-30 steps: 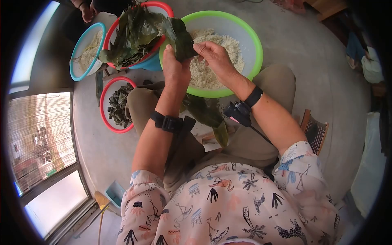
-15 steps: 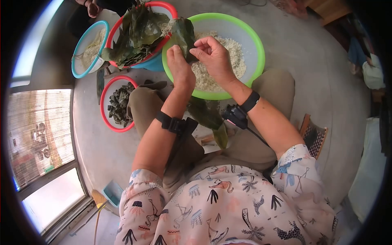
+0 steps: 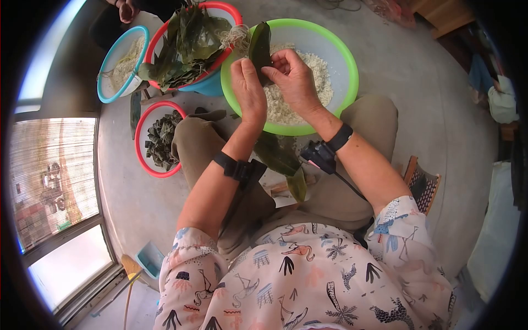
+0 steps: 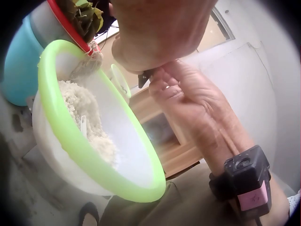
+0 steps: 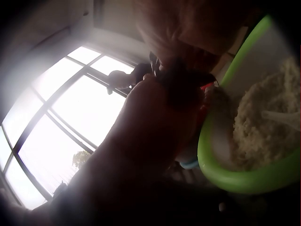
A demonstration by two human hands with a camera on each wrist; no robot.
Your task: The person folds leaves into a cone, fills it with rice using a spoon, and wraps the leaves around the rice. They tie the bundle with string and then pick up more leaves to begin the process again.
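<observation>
A dark green bamboo leaf [image 3: 260,47] stands up between both hands, over the near left part of a green-rimmed basin [image 3: 352,71]. My left hand [image 3: 250,93] holds its lower end, the palm side turned toward the leaf. From the other side my right hand [image 3: 297,82] pinches the leaf's edge between thumb and curled fingers. White rice [image 3: 322,77] lies in the basin beneath. In the left wrist view the right hand [image 4: 181,92] is close against the left, with only a dark bit of leaf [image 4: 144,77] showing; the rest is hidden behind the hands.
A red-rimmed tub [image 3: 234,14] of leaves stands left of the basin, string hanging [image 3: 236,38] at its edge. Beyond is a blue-rimmed basin [image 3: 102,91]. Dark wrapped parcels [image 3: 162,137] fill a smaller red-rimmed basin. A white spoon handle [image 4: 83,126] sticks from the rice.
The leaf has turned from broad side showing to a narrow, upright, edge-on shape. Both hands have shifted slightly right, with the left palm turning and its fingers now straighter.
</observation>
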